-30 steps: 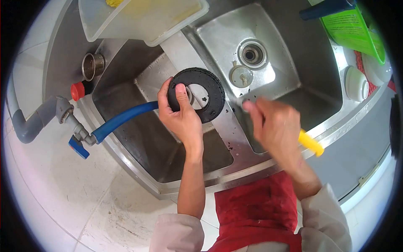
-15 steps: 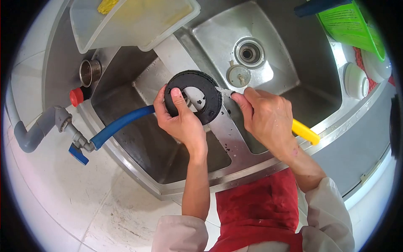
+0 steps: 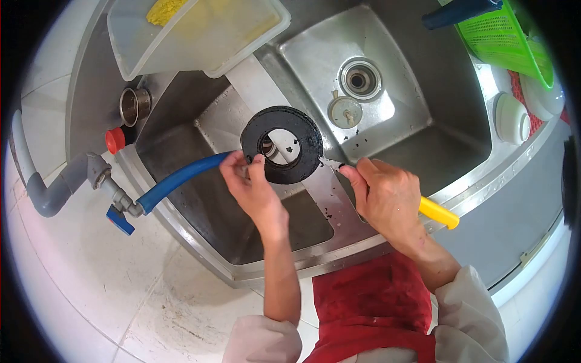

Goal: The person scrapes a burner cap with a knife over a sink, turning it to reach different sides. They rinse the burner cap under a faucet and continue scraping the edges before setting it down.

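Here, a thick black ring (image 3: pixel 310 145) is over the sink (image 3: pixel 339 249), in front of the steel divider (image 3: pixel 257 85) between its two bowls, its hole facing the camera. The left hand (image 3: pixel 259 202) is at the ring's lower left edge, thumb tip against its face and the other fingers bent and slightly apart beside it; they are partly hidden, so I cannot tell whether they are clamped on it. The right hand (image 3: pixel 390 196) has its fingers wrapped firmly around a knife (image 3: pixel 440 213), whose yellow handle sticks out behind the fist and whose short blade meets the ring's lower right edge. Small black crumbs (image 3: pixel 328 216) lie on the divider, and a few more dot the right bowl, where a round metal disc (image 3: pixel 346 112) sits just beside the drain (image 3: pixel 361 78). A blue hose (image 3: pixel 181 175) runs from the tap (image 3: pixel 121 221) towards the left hand. Beyond the ring, a translucent plastic box (image 3: pixel 242 36) spans part of the left bowl, with a yellow lump (image 3: pixel 163 11) inside. Farther right, a white bowl (image 3: pixel 512 119) and a green basket (image 3: pixel 499 36) stand along the sink's edge.
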`<state>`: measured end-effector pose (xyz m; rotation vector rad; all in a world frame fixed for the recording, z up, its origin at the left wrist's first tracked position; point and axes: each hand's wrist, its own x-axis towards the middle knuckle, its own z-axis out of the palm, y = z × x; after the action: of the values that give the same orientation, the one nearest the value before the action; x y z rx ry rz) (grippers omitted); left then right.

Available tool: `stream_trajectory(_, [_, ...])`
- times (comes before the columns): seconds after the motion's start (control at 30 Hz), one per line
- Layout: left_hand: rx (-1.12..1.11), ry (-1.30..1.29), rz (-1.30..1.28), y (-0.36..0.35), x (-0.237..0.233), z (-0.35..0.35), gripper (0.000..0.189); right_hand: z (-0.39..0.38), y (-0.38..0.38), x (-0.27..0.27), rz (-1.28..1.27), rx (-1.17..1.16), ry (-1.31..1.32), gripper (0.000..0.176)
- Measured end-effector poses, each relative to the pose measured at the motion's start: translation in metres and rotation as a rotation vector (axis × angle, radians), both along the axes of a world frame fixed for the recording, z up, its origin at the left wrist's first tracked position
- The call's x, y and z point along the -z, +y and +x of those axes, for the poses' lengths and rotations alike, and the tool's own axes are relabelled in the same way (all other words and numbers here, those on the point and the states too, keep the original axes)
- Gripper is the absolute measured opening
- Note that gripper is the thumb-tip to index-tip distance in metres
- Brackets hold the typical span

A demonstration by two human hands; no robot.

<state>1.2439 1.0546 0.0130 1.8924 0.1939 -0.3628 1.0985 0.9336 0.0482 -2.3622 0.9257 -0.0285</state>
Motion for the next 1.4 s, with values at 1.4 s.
stream_trajectory(1.4, [0.076, -0.293, 0.052, -0.048, 0.009, -0.002, 0.03, 0.059, -0.031, 0.016, 0.585, 0.37, -0.065, 0.046])
